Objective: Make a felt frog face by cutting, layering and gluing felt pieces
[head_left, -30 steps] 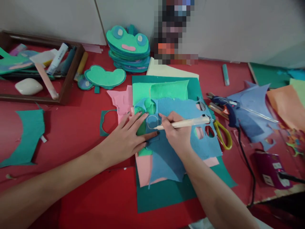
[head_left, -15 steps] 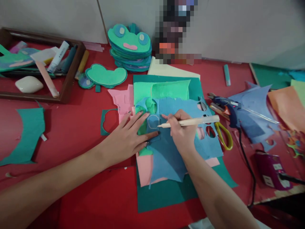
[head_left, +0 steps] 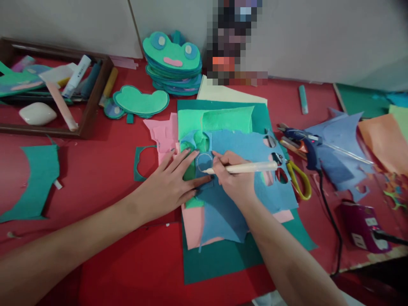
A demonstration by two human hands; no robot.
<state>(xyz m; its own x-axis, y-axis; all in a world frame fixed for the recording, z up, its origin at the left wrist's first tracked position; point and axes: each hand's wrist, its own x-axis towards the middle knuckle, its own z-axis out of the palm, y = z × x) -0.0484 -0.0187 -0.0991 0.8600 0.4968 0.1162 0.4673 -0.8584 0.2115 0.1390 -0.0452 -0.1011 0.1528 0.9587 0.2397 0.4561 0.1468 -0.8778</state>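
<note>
Blue felt (head_left: 223, 216) is lying partly under your flat, empty left hand (head_left: 172, 180); your right hand (head_left: 237, 182) is pinching the pale pen (head_left: 261, 167), its tip returning to the drawn circle (head_left: 204, 162), apparently retouching its outline.

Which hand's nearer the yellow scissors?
Right. The right hand, gripping the pen, is just left of the scissors, over the blue felt. The left hand, fingers spread, is farther left, with the right hand between.
</note>
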